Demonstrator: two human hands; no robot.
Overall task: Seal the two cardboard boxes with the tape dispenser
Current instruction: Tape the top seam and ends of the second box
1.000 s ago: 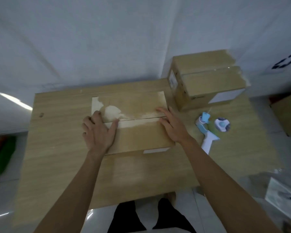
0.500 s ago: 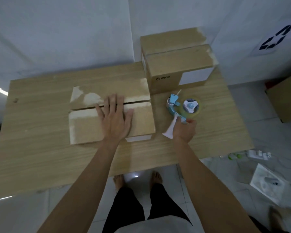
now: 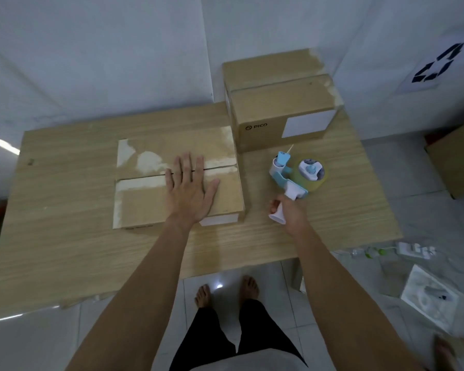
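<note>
1. Wooden table (image 3: 65,210) bears two cardboard boxes and a tape dispenser
2. Near box (image 3: 150,199) lies flat at the table's middle; its two top flaps meet along a seam running left to right, with pale torn patches on the surface and no tape seen across the seam
3. Left hand (image 3: 189,188) rests palm-down on the near box, fingers spread apart and flat, fingertips reaching across the seam
4. Far box (image 3: 281,103) sits at the table's back right corner, just beside the near box; flaps closed, "PICO" print and a white label on its front face
5. Tape dispenser (image 3: 296,174), blue and white with a roll of clear tape, sits on the table to the right of the near box and in front of the far box
6. Right hand (image 3: 289,212) is closed around the dispenser's white handle
7. Whether the dispenser's head touches the table or is raised, cannot tell
</note>
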